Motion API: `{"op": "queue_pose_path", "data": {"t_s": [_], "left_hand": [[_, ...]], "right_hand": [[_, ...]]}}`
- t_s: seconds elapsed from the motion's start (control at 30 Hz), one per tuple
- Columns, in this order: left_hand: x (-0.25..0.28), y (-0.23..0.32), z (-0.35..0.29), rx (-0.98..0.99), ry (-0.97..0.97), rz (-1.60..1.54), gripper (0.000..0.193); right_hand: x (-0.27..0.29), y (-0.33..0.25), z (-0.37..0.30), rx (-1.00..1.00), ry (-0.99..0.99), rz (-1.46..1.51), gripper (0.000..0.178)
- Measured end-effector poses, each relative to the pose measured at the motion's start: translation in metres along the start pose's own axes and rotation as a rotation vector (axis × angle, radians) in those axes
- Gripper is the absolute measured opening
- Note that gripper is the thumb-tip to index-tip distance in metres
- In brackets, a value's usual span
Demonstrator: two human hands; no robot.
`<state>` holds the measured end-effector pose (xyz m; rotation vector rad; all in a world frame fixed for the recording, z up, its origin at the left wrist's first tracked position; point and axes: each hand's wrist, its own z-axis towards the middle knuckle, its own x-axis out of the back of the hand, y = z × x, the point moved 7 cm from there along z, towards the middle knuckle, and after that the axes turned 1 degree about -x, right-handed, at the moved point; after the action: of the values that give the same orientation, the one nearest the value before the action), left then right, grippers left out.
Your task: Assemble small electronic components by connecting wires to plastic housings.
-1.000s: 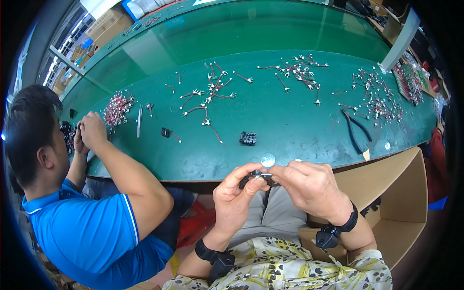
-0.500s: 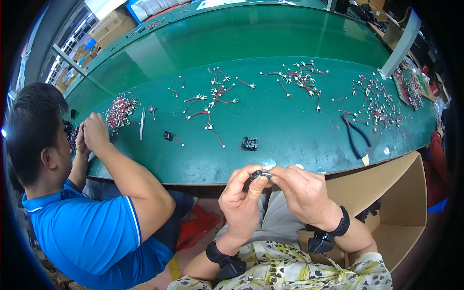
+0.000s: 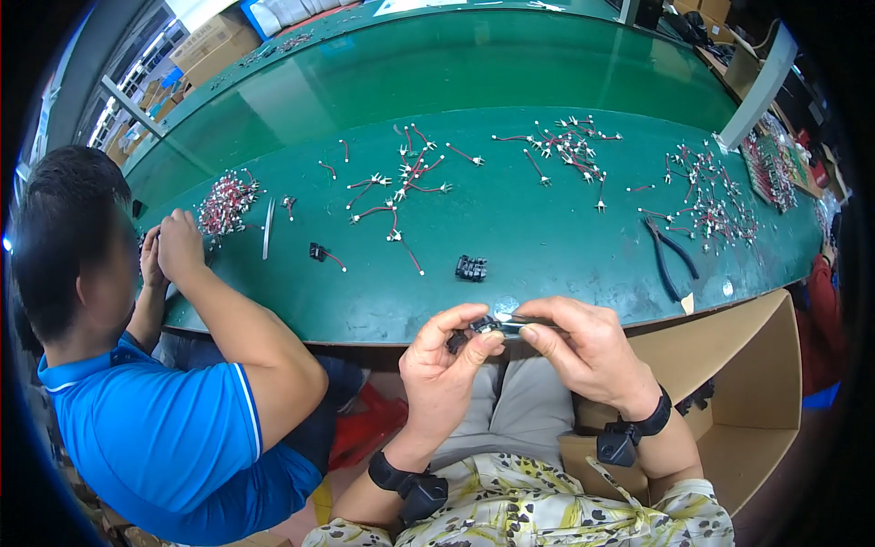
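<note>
Between the thumb and fingers of my left hand (image 3: 439,369) is a small black plastic part (image 3: 482,325), with another dark piece (image 3: 457,342) showing below the index finger. My right hand (image 3: 583,351) pinches slim metal tweezers (image 3: 521,322), whose tip meets the black part; the contact itself is too small to make out. Both hands are held just off the table's near edge. On the green table (image 3: 547,228) beyond them lies a cluster of black plastic parts (image 3: 471,268). Farther left sits a single black part with a red wire (image 3: 319,252).
Loose red wires with white connectors lie in piles, at centre (image 3: 415,173), far right of centre (image 3: 570,150) and right (image 3: 715,196). Dark-handled pliers (image 3: 670,260) rest at right. An open cardboard box (image 3: 756,410) stands by my right arm. A co-worker in blue (image 3: 164,438) works at left.
My hands have spread slightly apart, my right hand moving right. The tweezers and the black part now show more plainly between them.
</note>
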<state>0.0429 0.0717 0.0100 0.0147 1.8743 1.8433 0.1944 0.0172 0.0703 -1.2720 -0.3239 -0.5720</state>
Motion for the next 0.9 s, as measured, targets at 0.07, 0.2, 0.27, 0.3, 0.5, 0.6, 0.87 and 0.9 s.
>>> {"op": "queue_pose_path", "data": {"t_s": [0.07, 0.2, 0.27, 0.3, 0.5, 0.6, 0.87, 0.9], "left_hand": [[0.000, -0.001, -0.002, 0.000, -0.044, -0.015, 0.029], [-0.002, 0.001, -0.004, -0.031, -0.121, 0.001, 0.027], [-0.003, 0.001, -0.004, -0.043, -0.142, 0.007, 0.027], [-0.003, 0.002, -0.005, -0.058, -0.148, 0.030, 0.027], [-0.004, 0.009, -0.007, -0.118, -0.155, 0.201, 0.025], [-0.004, 0.010, -0.007, -0.152, -0.131, 0.271, 0.026], [-0.002, -0.002, 0.001, 0.062, -0.076, 0.029, 0.031], [0.000, -0.002, 0.002, 0.082, -0.065, -0.003, 0.032]], "right_hand": [[-0.003, 0.003, 0.000, 0.003, -0.017, 0.016, 0.016], [-0.007, 0.003, -0.001, 0.001, -0.079, 0.003, 0.016], [-0.007, 0.005, -0.001, 0.003, -0.090, 0.005, 0.016], [-0.008, 0.005, -0.002, 0.010, -0.097, -0.017, 0.016], [-0.011, 0.001, -0.003, 0.038, -0.085, -0.146, 0.013], [-0.012, -0.001, -0.005, 0.046, -0.056, -0.186, 0.013], [-0.015, 0.014, 0.003, -0.088, -0.094, 0.058, 0.013], [-0.015, 0.012, 0.004, -0.110, -0.106, 0.050, 0.013]]}}
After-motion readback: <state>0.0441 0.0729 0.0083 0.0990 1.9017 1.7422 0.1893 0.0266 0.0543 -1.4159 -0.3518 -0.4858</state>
